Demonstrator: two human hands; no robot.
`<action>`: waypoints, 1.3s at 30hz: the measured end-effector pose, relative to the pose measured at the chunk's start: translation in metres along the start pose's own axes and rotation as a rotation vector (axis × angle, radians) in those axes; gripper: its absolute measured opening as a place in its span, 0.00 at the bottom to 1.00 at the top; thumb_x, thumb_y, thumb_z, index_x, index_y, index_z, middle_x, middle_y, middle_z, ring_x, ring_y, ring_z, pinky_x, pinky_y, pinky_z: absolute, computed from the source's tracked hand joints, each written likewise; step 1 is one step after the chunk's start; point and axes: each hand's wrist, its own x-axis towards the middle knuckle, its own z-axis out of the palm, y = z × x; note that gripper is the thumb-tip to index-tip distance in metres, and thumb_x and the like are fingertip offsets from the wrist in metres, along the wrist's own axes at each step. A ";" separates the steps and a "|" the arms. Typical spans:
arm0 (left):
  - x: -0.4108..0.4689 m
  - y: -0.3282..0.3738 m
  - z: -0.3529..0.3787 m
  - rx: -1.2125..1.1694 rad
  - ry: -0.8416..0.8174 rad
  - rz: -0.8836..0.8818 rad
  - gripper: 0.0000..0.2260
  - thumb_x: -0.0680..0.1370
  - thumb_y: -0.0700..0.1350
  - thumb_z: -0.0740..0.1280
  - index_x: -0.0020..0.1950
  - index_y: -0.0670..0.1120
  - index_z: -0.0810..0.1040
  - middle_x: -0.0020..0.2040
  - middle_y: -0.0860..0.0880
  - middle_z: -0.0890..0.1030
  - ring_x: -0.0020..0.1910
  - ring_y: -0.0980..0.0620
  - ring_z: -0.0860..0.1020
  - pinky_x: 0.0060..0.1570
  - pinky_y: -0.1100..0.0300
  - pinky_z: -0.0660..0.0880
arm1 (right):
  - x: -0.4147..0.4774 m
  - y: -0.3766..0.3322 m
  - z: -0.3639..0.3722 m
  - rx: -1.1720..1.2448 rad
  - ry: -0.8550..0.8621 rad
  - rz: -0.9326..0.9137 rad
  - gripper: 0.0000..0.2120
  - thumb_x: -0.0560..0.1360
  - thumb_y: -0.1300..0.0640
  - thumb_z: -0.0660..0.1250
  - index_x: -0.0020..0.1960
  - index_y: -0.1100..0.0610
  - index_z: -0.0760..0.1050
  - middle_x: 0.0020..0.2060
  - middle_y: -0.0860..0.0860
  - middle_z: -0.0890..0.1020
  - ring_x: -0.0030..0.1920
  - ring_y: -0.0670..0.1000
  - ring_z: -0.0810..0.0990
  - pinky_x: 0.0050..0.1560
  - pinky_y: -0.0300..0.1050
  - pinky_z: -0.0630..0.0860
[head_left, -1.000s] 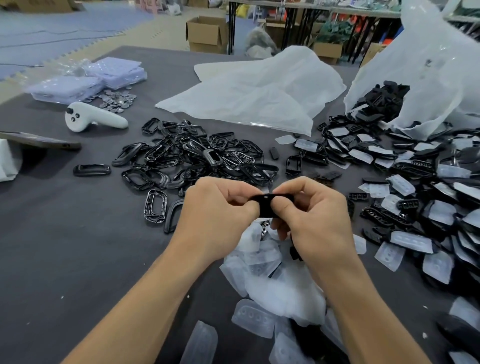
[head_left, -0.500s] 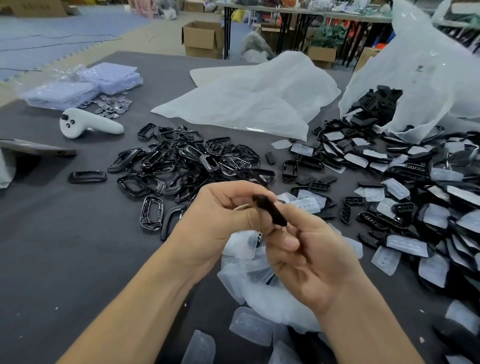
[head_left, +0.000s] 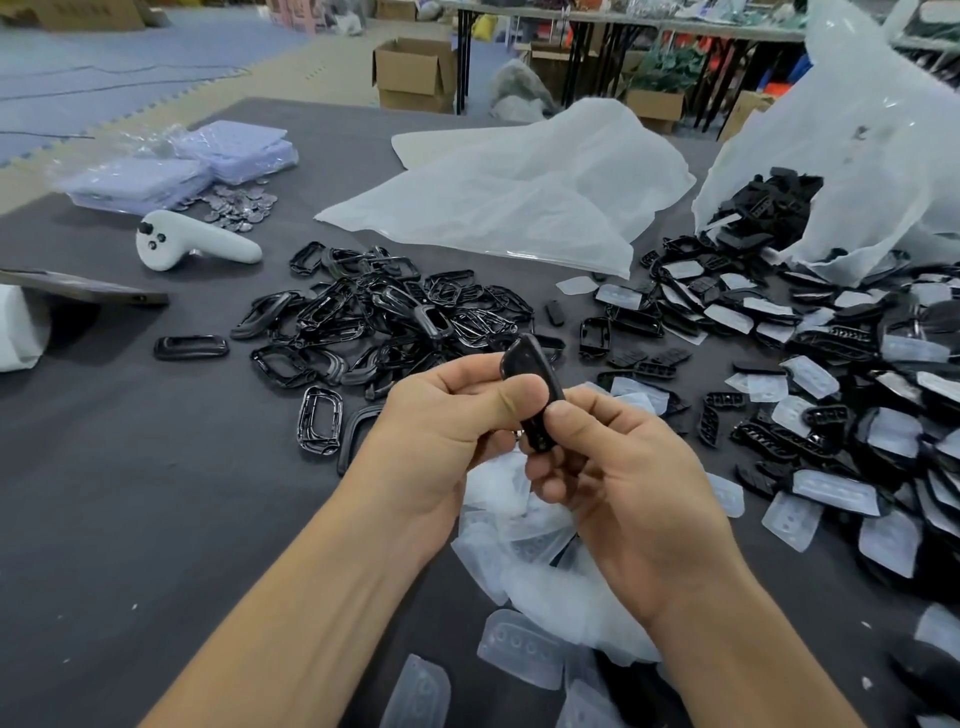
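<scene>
black shell (head_left: 531, 387) pinched between both hands (head_left: 535, 447), held upright

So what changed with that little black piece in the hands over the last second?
The black piece, held crosswise a second ago, has been turned on end, its rounded tip now pointing up and away. The left hand and right hand kept pinching it throughout; nothing was let go. The pile of black frames and the white controller lie as before.
</scene>
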 end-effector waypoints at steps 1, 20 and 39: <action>0.001 0.000 0.000 -0.005 -0.012 -0.010 0.17 0.55 0.41 0.85 0.42 0.48 0.88 0.41 0.46 0.87 0.35 0.53 0.80 0.36 0.63 0.74 | -0.001 0.000 0.000 0.011 -0.014 -0.006 0.05 0.70 0.60 0.70 0.37 0.57 0.83 0.33 0.57 0.82 0.29 0.49 0.77 0.28 0.37 0.74; 0.001 -0.004 0.006 0.132 0.316 0.026 0.12 0.75 0.30 0.69 0.42 0.45 0.87 0.42 0.39 0.87 0.37 0.46 0.84 0.39 0.55 0.82 | -0.002 0.036 0.001 -1.302 0.337 -0.795 0.12 0.74 0.55 0.74 0.57 0.52 0.85 0.64 0.47 0.83 0.69 0.50 0.75 0.71 0.49 0.70; 0.012 0.014 -0.030 0.204 0.328 0.149 0.14 0.76 0.28 0.68 0.42 0.46 0.85 0.37 0.47 0.88 0.36 0.53 0.86 0.30 0.62 0.79 | -0.006 0.032 -0.002 -1.271 0.202 -0.434 0.06 0.77 0.53 0.69 0.47 0.46 0.84 0.35 0.44 0.84 0.46 0.44 0.73 0.56 0.41 0.72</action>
